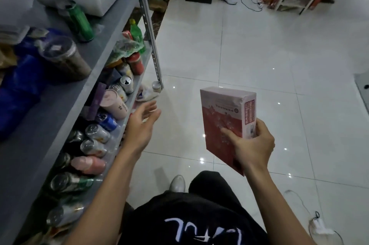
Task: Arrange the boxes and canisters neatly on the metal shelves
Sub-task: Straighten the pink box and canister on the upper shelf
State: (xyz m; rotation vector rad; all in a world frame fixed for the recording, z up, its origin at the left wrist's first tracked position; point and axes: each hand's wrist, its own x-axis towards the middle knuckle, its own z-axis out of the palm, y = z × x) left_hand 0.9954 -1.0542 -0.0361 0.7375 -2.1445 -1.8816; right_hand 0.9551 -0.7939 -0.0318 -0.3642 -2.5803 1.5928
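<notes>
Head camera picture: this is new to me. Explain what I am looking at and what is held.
No machine here: a person wears one wide-angle camera on the head, looking down at their own two hands. The right hand grips a pink and red box over the white tiled floor. The left hand is open and holds nothing, stretched toward the metal shelves on the left. The lower shelf is crowded with drink cans; the upper one carries a green bottle and a brown canister with a clear lid.
</notes>
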